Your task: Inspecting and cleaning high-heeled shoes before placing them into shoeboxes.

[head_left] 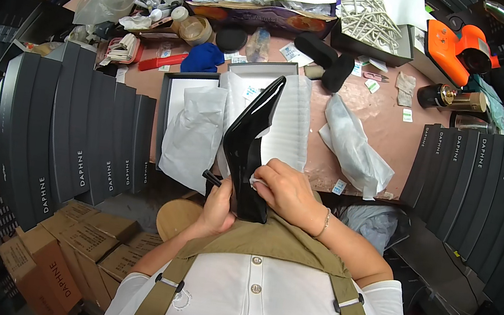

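A glossy black heeled shoe [243, 137] stands on end in front of my body, its toe pointing up and away. My left hand [217, 209] is closed around its lower part, beside the thin black heel [211, 178] that sticks out to the left. With bent fingers, my right hand [286, 189] presses a small white wad, cloth or tissue, against the shoe's right side. Beyond the shoe lies an open shoe box [164, 106] with white tissue paper [194, 130] and a white padded sheet [293, 118]. A white paper-wrapped bundle [356, 148] rests to the right.
Rows of dark shoe boxes stand at left [69, 125] and right [478, 176]. Brown cartons [92, 238] are stacked below left. Along the back are a box of white sticks [374, 23], an orange device [450, 53], a blue cloth [203, 58] and black pads [339, 73].
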A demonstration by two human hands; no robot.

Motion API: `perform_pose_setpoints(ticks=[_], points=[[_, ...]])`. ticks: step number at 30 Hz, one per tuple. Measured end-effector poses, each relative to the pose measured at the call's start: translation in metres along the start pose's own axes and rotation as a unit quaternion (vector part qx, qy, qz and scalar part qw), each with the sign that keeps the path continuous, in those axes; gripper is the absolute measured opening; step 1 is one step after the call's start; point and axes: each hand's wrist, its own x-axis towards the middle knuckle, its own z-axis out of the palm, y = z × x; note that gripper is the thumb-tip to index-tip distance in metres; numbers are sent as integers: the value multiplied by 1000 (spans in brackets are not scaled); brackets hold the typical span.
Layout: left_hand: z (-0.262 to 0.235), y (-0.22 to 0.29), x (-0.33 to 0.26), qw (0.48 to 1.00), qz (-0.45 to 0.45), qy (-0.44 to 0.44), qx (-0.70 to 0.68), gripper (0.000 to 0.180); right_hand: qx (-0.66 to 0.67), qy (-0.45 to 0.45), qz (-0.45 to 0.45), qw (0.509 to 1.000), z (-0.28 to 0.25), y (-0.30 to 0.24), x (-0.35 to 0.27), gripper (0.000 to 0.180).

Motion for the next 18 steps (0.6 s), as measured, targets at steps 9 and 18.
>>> perform_pose_setpoints(ticks=[9, 18], points=[[4, 5, -4, 1000, -8, -15, 1, 32, -128, -32, 31, 991, -10, -2, -2, 14], [-3, 2, -2, 999, 4, -38, -7, 32, -59, 15, -111, 992, 1, 6, -5, 15]])
